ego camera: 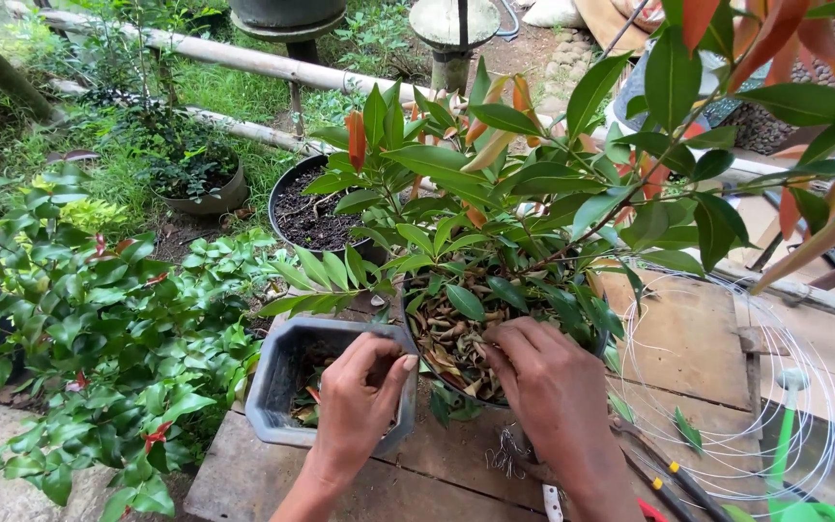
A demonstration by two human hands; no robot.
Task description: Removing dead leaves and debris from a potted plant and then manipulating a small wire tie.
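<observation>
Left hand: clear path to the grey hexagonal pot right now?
Probably yes. The left hand already hovers at the near rim of the grey hexagonal pot, with nothing between them; the right hand is busy at the round plant pot beside it.

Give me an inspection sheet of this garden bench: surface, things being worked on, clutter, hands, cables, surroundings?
Surface: weathered wooden table, planks cracked.
Job's things: round black pot with a leafy plant, dry leaves on its soil; grey angular planter beside it.
Clutter: hand tools with red and yellow handles, a green tool.
Hands: left hand at the pot's rim by the planter; right hand on the dry leaves. Both bare; whether they grip anything is unclear.
Cables: coil of white wire on the table.
Surroundings: shrubs, another soil-filled pot, bamboo poles.
</observation>
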